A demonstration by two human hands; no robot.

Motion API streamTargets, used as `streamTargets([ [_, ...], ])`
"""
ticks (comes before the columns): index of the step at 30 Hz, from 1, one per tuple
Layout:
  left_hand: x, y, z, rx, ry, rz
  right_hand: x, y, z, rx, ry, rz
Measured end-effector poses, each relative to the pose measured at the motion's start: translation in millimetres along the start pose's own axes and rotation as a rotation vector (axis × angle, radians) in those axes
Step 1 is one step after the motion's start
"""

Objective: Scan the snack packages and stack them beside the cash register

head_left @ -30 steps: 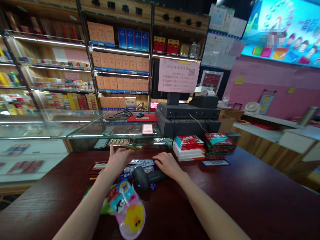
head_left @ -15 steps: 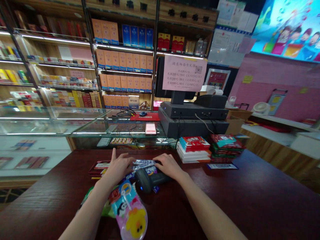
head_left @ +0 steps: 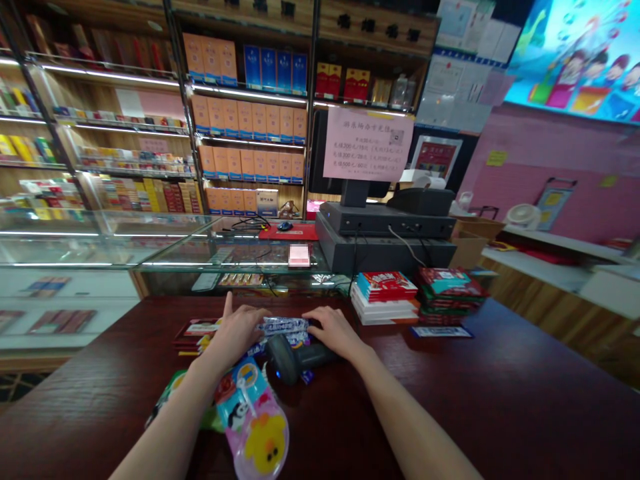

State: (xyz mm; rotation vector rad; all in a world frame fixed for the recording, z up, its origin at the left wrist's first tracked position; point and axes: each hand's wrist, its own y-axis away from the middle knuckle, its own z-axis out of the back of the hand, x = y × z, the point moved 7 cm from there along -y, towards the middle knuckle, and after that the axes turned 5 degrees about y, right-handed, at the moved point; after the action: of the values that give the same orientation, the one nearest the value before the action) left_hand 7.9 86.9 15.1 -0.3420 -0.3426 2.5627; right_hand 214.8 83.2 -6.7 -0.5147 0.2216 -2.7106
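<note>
My left hand (head_left: 241,328) and my right hand (head_left: 334,328) reach over the dark table, at opposite ends of a bunch of blue-and-white wrapped snack packets (head_left: 285,325). The fingers of both hands are bent in on the packet ends; one finger of my left hand points up. Just in front of the packets lies a dark barcode scanner (head_left: 284,361), its handle towards my right wrist and a blue light glowing on it. A colourful pouch with a yellow chick (head_left: 263,427) lies nearer me, beside a green packet (head_left: 213,420) partly covered by my left forearm.
Red packets (head_left: 193,333) lie left of my left hand. Right of my right hand stand stacked red-and-white boxes (head_left: 385,297), dark red and green packs (head_left: 450,297) and a flat blue packet (head_left: 441,332). A cash register (head_left: 385,230) stands behind, on a glass counter (head_left: 240,257).
The top packet between my hands has turned and shows its broad printed face now. Both hands stay at its ends; the view has shifted slightly.
</note>
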Motion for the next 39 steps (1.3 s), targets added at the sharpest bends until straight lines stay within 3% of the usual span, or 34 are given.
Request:
streamTargets([
  [9,11.1,-8.5,14.6,-0.142,0.318,0.085,1.5,3.2,4.5,-0.120,-0.069,0.065],
  [16,13.7,-7.8,27.0,-0.208,0.685,0.172,17.3,17.1,33.0,-0.439,-0.023,0.177],
  [22,18.0,-7.6,26.8,-0.278,0.914,0.201,20.2,27.6,43.9,-0.579,-0.014,0.259],
  [27,15.5,-7.6,28.4,-0.302,0.956,0.181,17.0,30.5,48.2,-0.625,-0.054,0.237],
  [34,-1.8,-4.7,41.5,-0.338,0.767,-0.066,4.6,29.1,50.8,-0.601,-0.182,0.090],
  [39,1.3,-2.1,43.6,-0.350,0.705,-0.014,-0.6,26.4,50.3,-0.568,-0.292,0.035],
])
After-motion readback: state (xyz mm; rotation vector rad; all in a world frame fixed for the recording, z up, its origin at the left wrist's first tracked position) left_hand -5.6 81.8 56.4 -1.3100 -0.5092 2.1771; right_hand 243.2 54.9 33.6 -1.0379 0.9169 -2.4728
